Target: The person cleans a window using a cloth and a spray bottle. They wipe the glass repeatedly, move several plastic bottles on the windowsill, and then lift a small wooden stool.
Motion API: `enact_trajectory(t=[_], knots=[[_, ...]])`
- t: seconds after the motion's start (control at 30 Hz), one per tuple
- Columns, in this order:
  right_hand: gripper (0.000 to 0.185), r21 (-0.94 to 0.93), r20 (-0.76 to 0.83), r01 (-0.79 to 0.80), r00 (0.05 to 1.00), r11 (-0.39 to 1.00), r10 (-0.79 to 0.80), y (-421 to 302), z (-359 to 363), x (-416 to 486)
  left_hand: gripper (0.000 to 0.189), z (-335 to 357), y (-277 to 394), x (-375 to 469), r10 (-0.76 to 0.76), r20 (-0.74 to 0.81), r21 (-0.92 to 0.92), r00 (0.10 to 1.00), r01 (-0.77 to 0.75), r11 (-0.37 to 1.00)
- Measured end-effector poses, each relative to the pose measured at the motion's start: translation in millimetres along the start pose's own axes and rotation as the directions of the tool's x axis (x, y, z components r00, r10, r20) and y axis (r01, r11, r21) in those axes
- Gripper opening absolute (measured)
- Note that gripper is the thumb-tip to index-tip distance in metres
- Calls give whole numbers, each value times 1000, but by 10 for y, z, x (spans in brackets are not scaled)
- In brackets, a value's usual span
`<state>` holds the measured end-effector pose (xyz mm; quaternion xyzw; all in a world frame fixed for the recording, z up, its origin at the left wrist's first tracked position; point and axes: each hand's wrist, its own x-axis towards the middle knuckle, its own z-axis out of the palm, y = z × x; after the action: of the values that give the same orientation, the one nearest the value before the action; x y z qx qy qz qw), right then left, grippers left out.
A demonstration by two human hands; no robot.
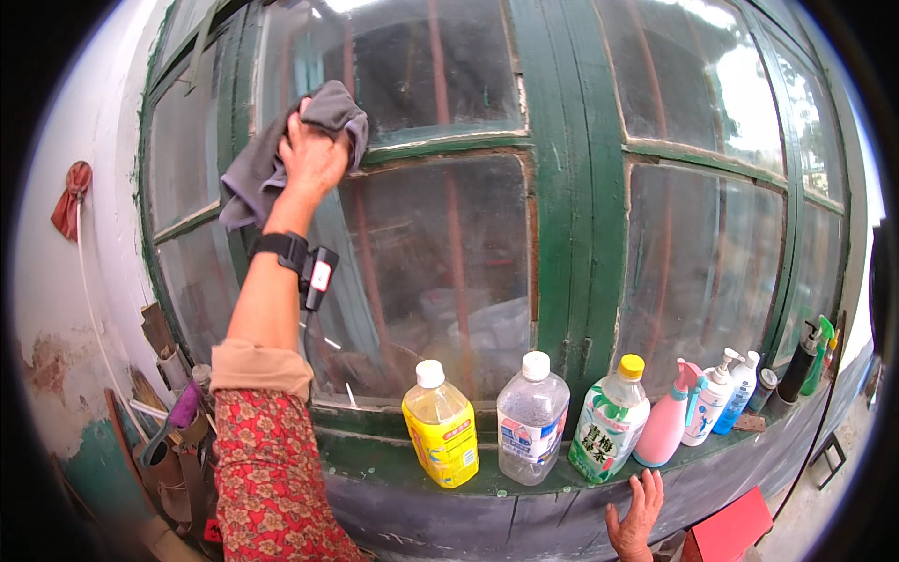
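My left hand (313, 151) is raised to the upper left, gripping a grey cloth (256, 172) against the glass and crossbar of a green-framed window (449, 91). Part of the cloth folds over the fingers and the rest hangs to the left. On that wrist is a black strap with a small device (319, 276). Low on the right, my right hand (638, 516) touches the front edge of the green windowsill (393, 485) with its fingers apart and nothing in them. Just above it stand a pink spray bottle (660, 428) and a yellow-capped plastic bottle (609, 425).
Along the sill stand a yellow-labelled bottle (440, 435), a clear bottle (534, 428), a white pump bottle (708, 407), a blue bottle (734, 404) and a green spray bottle (818, 358). Tools and sticks (165, 435) lean at left. A red box-like object (730, 527) lies lower right.
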<state>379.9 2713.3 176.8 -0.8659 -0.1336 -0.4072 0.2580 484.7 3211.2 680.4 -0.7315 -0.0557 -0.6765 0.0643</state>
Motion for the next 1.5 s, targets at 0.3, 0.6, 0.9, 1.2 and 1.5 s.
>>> enact_trajectory(t=[0.3,0.6,0.9,1.2,1.5], knots=[[67,15,-6,3,1000,1000,-3,51,6,13,51,28,1381,852,244,36,152,969,-247,957],[64,-36,18,7,1000,999,-7,40,-12,24,68,-115,1417,75,726,86,-310,682,-674,670],[68,-112,92,48,995,993,-37,45,-24,21,71,-68,585,-1188,683,185,-459,707,-552,696],[69,-104,77,101,993,989,-93,91,1,15,83,-280,-234,-3211,525,392,-534,756,-278,799],[71,-121,114,89,991,989,-75,54,-46,37,84,-234,-218,-3365,578,552,-675,600,-85,733]])
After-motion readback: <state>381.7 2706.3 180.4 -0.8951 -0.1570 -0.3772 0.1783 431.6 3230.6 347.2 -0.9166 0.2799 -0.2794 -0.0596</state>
